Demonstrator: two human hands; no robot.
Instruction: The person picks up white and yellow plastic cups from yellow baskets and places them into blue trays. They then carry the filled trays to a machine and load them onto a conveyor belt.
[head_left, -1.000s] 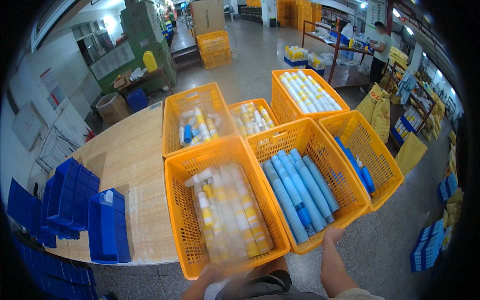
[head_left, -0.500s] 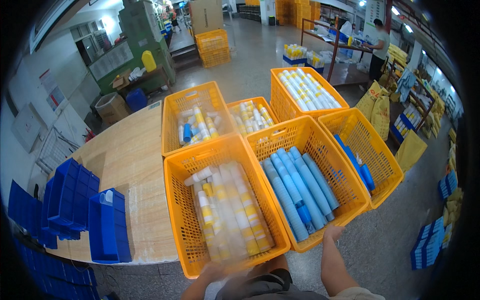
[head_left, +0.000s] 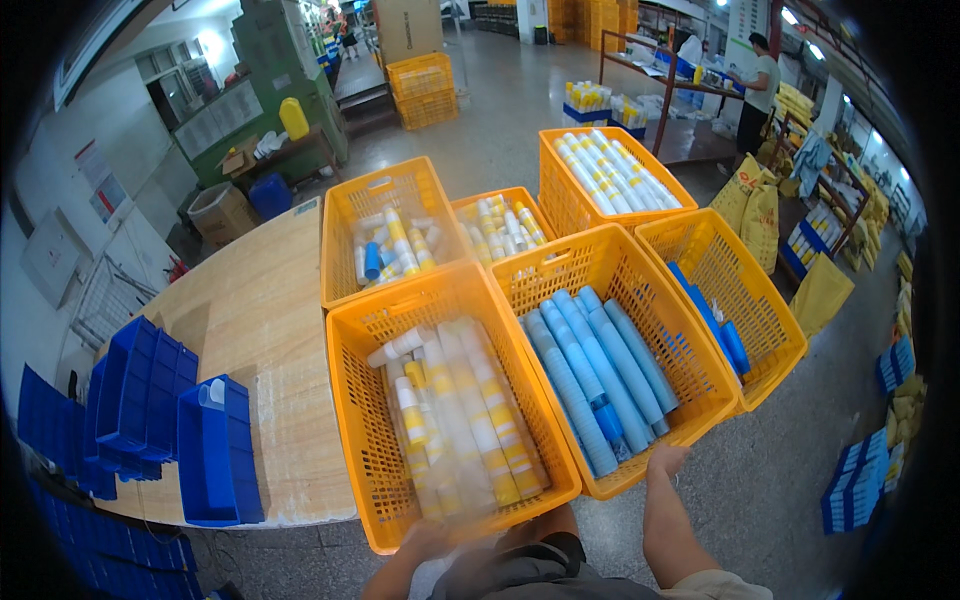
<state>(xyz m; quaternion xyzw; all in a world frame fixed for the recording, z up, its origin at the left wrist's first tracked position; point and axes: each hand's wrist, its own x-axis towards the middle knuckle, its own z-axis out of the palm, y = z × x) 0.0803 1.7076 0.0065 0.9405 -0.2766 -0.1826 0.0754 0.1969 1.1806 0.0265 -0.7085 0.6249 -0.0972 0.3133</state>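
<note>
Two orange plastic crates stand side by side just ahead of me. The left crate (head_left: 345,400) holds white-and-yellow tubes (head_left: 490,420), partly under a clear plastic bag. Long light-blue tubes (head_left: 580,345) lie lengthwise in the right crate (head_left: 700,425), with a darker blue piece (head_left: 607,422) among them. At the left crate's near rim is my left hand (head_left: 425,540), closed over the edge, its fingertips hidden and slightly blurred. My right hand (head_left: 668,460) is closed at the near edge of the blue-tube crate, fingers partly hidden.
More orange crates (head_left: 375,185) with tubes stand behind, and another crate (head_left: 770,340) at right holds blue pieces. A wooden table (head_left: 290,400) with blue bins (head_left: 220,450) is on the left. Yellow sacks (head_left: 750,215) line the right; a person (head_left: 760,95) stands at a far bench.
The whole view has shifted very slightly upward. Both hands stay at the crate edges, and the tubes lie as before.
</note>
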